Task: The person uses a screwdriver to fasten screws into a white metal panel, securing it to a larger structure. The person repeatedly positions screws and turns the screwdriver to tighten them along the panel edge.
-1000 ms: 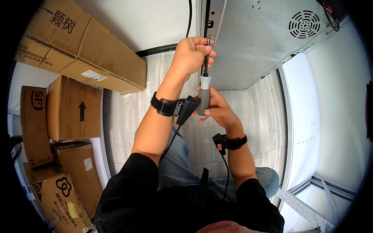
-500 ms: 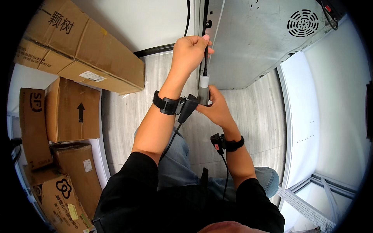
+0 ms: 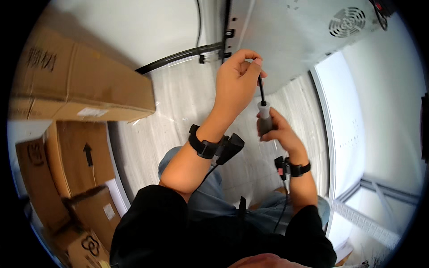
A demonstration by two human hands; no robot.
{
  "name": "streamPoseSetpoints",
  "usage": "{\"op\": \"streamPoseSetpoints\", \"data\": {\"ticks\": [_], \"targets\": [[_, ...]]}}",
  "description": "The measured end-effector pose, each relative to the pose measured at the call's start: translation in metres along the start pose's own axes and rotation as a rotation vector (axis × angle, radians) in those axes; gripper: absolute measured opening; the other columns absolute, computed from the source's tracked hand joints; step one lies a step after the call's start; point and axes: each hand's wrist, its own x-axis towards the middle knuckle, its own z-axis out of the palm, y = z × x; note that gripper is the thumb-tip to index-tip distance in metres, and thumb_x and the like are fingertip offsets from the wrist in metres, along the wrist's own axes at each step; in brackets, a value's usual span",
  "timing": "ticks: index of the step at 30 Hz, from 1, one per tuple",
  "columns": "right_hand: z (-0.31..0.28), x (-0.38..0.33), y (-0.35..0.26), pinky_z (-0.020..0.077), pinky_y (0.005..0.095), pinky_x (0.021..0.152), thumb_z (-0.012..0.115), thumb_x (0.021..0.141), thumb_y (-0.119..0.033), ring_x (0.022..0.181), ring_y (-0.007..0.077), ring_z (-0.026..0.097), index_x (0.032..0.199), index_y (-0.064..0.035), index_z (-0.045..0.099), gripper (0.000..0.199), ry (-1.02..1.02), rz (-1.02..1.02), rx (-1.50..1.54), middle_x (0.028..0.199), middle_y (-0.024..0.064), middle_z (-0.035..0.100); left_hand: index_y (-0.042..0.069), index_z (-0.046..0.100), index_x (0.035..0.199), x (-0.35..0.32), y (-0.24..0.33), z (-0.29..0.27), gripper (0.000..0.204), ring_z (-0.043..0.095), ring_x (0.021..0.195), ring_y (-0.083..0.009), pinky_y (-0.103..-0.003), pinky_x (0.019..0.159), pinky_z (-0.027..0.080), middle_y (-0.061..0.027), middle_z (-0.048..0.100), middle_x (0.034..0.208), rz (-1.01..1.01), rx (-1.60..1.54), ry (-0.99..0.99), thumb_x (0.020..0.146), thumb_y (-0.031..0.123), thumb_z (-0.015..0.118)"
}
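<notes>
A screwdriver (image 3: 262,91) with a thin black shaft and a grey and white handle is held between both my hands, its shaft pointing away from me. My left hand (image 3: 239,82) is closed at the far end of the shaft, with thumb and fingers pinching it; the tip is hidden by the fingers. Lower and to the right, my right hand (image 3: 282,131) is closed around the handle. Beyond the hands stands a large grey metal cabinet (image 3: 286,49) with a slotted round vent, and the screwdriver shows in front of its near edge. Both wrists carry black straps with small cabled devices.
Tall cardboard boxes (image 3: 107,85) stand at the left, with several more boxes (image 3: 87,152) stacked nearer me. A black cable (image 3: 199,27) hangs by the white wall. White panels (image 3: 346,116) and a metal frame (image 3: 366,219) line the right. The floor (image 3: 170,102) is pale wood-look.
Both hands and the screwdriver have moved right and nearer me, away from the cabinet's edge strip. My view has shifted, so the boxes and cabinet sit differently in the picture.
</notes>
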Motion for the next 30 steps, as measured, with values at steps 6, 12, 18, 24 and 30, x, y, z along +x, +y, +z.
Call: {"op": "streamPoseSetpoints", "data": {"ticks": [6,12,18,24,30], "targets": [[-0.061,-0.064,-0.064,0.0422,0.0238,0.058,0.06,0.07,-0.004,0.068,0.0094,0.05,0.106,-0.0061,0.053,0.037,0.102,0.215,-0.121,0.082,0.0019,0.055,0.001,0.057,0.099,0.001,-0.014,0.037,0.016,0.068,0.08,-0.0213,-0.029,0.071,0.053,-0.0157,0.067,0.093,-0.127,-0.263,-0.137,0.094,0.016,0.052],[-0.124,-0.161,-0.116,0.0388,0.0173,0.042,0.062,0.072,-0.008,0.054,0.0055,0.054,0.104,-0.0012,0.058,0.034,0.254,0.223,-0.195,0.073,0.002,0.061,0.003,0.054,0.101,-0.012,-0.023,0.113,0.016,0.067,0.085,-0.0223,-0.03,0.074,0.053,-0.018,0.065,0.104,-0.239,-0.397,-0.336,0.095,0.019,0.052],[-0.183,-0.246,-0.065,0.0346,0.0161,0.037,0.062,0.08,-0.025,0.047,0.0047,0.05,0.095,-0.0041,0.058,0.026,0.508,0.299,-0.241,0.066,0.0005,0.058,0.004,0.054,0.102,-0.021,-0.094,0.213,0.018,0.065,0.087,-0.0198,-0.029,0.077,0.051,-0.017,0.063,0.11,-0.417,-0.271,-0.583,0.095,0.02,0.054],[-0.262,-0.298,0.062,0.0312,0.0188,0.038,0.06,0.083,-0.032,0.045,0.0046,0.045,0.084,-0.0102,0.06,0.022,0.632,0.223,0.0,0.059,-0.0025,0.055,0.004,0.058,0.097,-0.017,-0.211,0.301,0.016,0.064,0.087,-0.0176,-0.029,0.078,0.051,-0.0109,0.066,0.099,-0.628,-0.057,-0.798,0.091,0.019,0.061],[-0.329,-0.345,0.141,0.0319,0.0215,0.04,0.062,0.08,-0.026,0.045,0.0073,0.044,0.086,-0.0059,0.06,0.021,0.71,0.119,0.38,0.059,0.0006,0.054,0.005,0.06,0.085,-0.016,-0.268,0.412,0.013,0.065,0.081,-0.0171,-0.03,0.079,0.051,-0.0066,0.066,0.084,-0.585,0.169,-0.98,0.091,0.016,0.061]]}}
